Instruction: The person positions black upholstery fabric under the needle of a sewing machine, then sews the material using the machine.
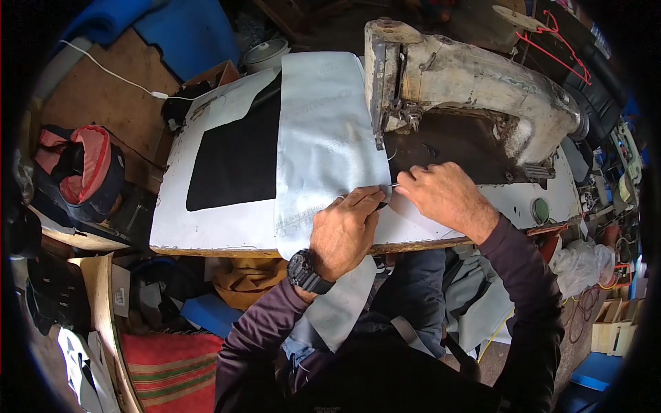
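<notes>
My left hand [344,233], with a black watch on its wrist, presses on the lower right edge of a long pale blue-white sheet [320,131], its fingers bent together. Just right of it, my right hand [447,198] pinches a small thin metal tool [394,184] whose tip points at the sheet's edge by my left fingertips. What kind of tool it is cannot be made out. A small dark piece shows under the left fingertips. Left of the sheet, a black piece of material [234,165] lies flat on the white tabletop [227,227].
An old sewing machine [468,76] stands behind my hands, its needle area near the sheet's right edge. A round green-topped tin [540,210] sits at the table's right. A dark bag with red lining [86,165] is at the left. Red hangers [558,45] hang at the upper right.
</notes>
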`<state>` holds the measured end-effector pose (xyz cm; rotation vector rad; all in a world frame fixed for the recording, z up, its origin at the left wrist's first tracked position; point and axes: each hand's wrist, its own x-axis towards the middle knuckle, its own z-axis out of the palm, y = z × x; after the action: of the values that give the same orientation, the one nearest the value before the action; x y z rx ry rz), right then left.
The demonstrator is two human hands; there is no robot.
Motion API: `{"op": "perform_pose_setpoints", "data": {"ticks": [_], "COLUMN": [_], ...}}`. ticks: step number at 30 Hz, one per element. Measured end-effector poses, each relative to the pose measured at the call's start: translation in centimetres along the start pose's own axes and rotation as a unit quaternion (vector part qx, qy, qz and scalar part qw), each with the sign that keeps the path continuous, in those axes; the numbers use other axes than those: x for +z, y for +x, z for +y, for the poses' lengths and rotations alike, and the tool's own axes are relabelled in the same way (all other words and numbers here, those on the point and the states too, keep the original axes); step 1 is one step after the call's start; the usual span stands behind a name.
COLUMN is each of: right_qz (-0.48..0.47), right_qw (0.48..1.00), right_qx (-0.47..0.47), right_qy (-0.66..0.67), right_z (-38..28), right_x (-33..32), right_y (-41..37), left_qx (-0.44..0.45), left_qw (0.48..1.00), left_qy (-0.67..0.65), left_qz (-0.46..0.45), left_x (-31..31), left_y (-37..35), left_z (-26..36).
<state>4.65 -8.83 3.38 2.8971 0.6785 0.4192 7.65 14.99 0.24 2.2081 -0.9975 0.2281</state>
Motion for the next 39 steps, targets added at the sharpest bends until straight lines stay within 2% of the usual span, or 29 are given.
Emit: {"op": "perform_pose_setpoints", "data": {"ticks": [2, 5, 8, 11, 14, 17, 18, 21, 22, 23, 25, 27, 29, 30, 31, 33, 35, 36, 39], "right_qz": [-0.024, -0.001, 0.032, 0.002, -0.02, 0.007, -0.028, 0.107, 0.095, 0.103, 0.03, 0.061, 0.066, 0.131, 0.141, 0.155, 0.185, 0.197, 0.243], "right_qw": [1.0, 0.999, 0.999, 0.999, 0.997, 0.989, 0.984, 0.983, 0.98, 0.974, 0.981, 0.988, 0.99, 0.983, 0.982, 0.979, 0.97, 0.961, 0.917], "right_qx": [0.013, 0.028, 0.003, 0.002, 0.066, 0.147, 0.177, 0.147, 0.144, 0.103, 0.069, 0.042, 0.036, 0.025, 0.02, 0.012, 0.024, 0.034, 0.068], "right_qy": [0.001, 0.026, 0.027, 0.032, 0.033, -0.008, -0.002, -0.009, 0.1, 0.176, 0.176, 0.135, 0.122, 0.123, 0.125, 0.13, 0.156, 0.192, 0.309], "right_z": [0.2, 0.1, -0.8, -1.2, -0.5, 2.4, 2.7, 0.3, -1.4, -3.3, -6.9, -8.4, -8.7, -8.7, -8.5, -8.0, -7.9, -7.9, -7.5], "right_x": [0.1, -1.0, -0.8, -0.4, -1.0, 0.4, -0.2, -1.6, -1.4, -1.3, -0.8, 1.3, 1.6, 2.6, 2.8, 2.9, 2.3, 2.1, 1.2], "right_y": [-0.3, -0.7, -0.7, -0.9, -2.8, -6.1, -6.6, -7.4, -7.5, -7.2, -6.1, -5.6, -5.5, -5.6, -5.6, -5.6, -5.2, -4.9, -3.9], "left_qx": [-0.002, -0.004, 0.001, 0.015, 0.039, 0.07, 0.067, 0.063, 0.062, 0.059, 0.057, 0.055, 0.045, 0.036, 0.028, -0.081, -0.096, -0.092, 0.007], "left_qw": [1.0, 1.0, 1.0, 0.999, 0.995, 0.977, 0.975, 0.976, 0.978, 0.981, 0.986, 0.992, 0.996, 0.997, 0.998, 0.99, 0.982, 0.983, 0.99], "left_qy": [0.003, 0.01, 0.014, 0.036, 0.089, 0.194, 0.204, 0.195, 0.186, 0.171, 0.142, 0.087, 0.06, 0.06, 0.059, 0.089, 0.133, 0.13, 0.14], "left_qz": [0.0, -0.004, -0.004, -0.002, -0.012, -0.045, -0.06, -0.071, -0.072, -0.068, -0.062, -0.068, -0.041, -0.01, 0.018, 0.075, 0.095, 0.097, 0.033], "left_x": [0.0, -0.1, 0.0, 0.0, -0.3, -1.0, -1.3, -1.3, -1.3, -1.4, -1.8, -3.0, -4.5, -5.5, -6.5, -8.7, -9.7, -9.8, -9.6], "left_y": [0.0, 0.0, 0.0, -0.2, -1.0, -3.7, -4.4, -5.4, -5.6, -5.7, -5.7, -6.1, -6.9, -7.8, -8.6, -9.8, -10.5, -10.8, -10.7], "left_z": [0.0, 0.1, 0.1, 0.1, 1.1, 3.8, 4.6, 5.2, 5.3, 5.2, 4.9, 4.8, 3.7, 2.3, 1.0, -1.0, -3.4, -4.3, -6.9]}}
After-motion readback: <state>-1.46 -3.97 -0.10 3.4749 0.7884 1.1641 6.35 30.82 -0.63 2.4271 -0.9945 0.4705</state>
